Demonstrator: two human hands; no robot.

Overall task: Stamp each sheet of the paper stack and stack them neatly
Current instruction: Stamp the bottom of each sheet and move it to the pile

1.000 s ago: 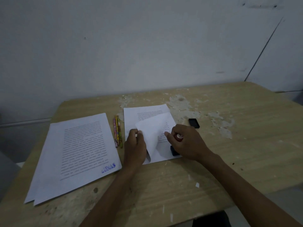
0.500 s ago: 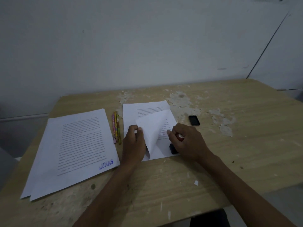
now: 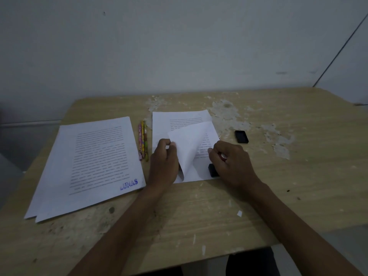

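Observation:
A stack of printed sheets [image 3: 175, 121] lies in the middle of the wooden table [image 3: 298, 176]. My left hand [image 3: 164, 164] pinches the top sheet's lifted lower right corner [image 3: 191, 144], folded back up and to the left. My right hand [image 3: 233, 164] grips a black stamp [image 3: 212, 170] with its base pressed on the bottom right corner of the sheet beneath. To the left lies a second pile of sheets [image 3: 93, 160], its top sheet bearing a blue "LUNAS" stamp mark [image 3: 129, 184].
Two or three coloured pencils [image 3: 143, 140] lie between the two piles. A small black cap or pad [image 3: 241, 136] sits to the right of the middle stack. The tabletop is flaked and scuffed, with a wall close behind.
Both hands keep their grips and places on the sheet and the stamp. Only the camera view has shifted slightly.

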